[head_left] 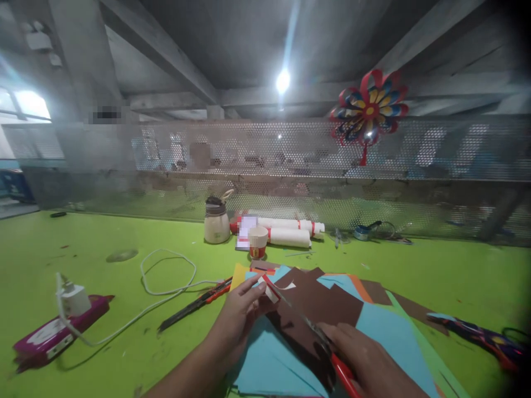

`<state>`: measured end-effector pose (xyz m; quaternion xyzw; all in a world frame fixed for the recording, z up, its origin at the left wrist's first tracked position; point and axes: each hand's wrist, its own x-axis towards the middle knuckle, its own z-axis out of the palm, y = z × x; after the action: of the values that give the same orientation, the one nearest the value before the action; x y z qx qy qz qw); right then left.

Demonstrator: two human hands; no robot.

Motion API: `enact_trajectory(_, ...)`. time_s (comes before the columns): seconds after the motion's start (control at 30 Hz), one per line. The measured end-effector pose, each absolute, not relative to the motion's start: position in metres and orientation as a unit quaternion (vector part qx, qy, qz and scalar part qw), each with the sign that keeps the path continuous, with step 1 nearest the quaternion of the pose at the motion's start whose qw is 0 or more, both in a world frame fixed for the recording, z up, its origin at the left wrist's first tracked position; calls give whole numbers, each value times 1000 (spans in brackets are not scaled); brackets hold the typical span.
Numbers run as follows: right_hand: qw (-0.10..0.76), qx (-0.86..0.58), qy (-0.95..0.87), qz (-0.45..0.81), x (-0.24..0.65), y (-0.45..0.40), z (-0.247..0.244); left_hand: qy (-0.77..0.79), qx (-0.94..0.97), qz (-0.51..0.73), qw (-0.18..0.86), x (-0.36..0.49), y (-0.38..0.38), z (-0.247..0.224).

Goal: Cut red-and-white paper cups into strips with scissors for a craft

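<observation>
My left hand (244, 304) pinches a small piece of red and white paper (270, 289) between thumb and fingers. A thin white strip curls away from it to the right. My right hand (360, 354) grips a pair of red-handled scissors (342, 373), whose blades point up and left to the edge of that piece. Underneath both hands lie overlapping sheets of coloured paper, among them a brown sheet (332, 301) and a light blue sheet (390, 326).
Left, a purple power strip (62, 331) carries a white plug and cable. A black-and-red tool (194, 304) lies beside the papers. Behind stand a paper cup (258, 243), a jar (217, 224) and white rolls (290, 237). A perforated screen (249, 149) holds a flower-shaped pinwheel (371, 110).
</observation>
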<state>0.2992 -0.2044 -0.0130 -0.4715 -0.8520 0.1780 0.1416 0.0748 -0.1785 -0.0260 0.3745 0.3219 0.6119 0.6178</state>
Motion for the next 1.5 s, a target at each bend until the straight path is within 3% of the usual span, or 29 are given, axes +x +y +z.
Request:
enact_trajectory(0.7, 132, -499, -847, 126, 300, -206, -28, 323, 385, 596, 627, 75, -181, -24)
enact_trajectory(0.93, 88, -504, -853, 107, 297, -204, -24, 336, 386, 600, 615, 77, -182, -23)
enact_trajectory(1.5, 114, -484, -863, 86, 304, -205, -27, 339, 406, 597, 604, 75, -183, -20)
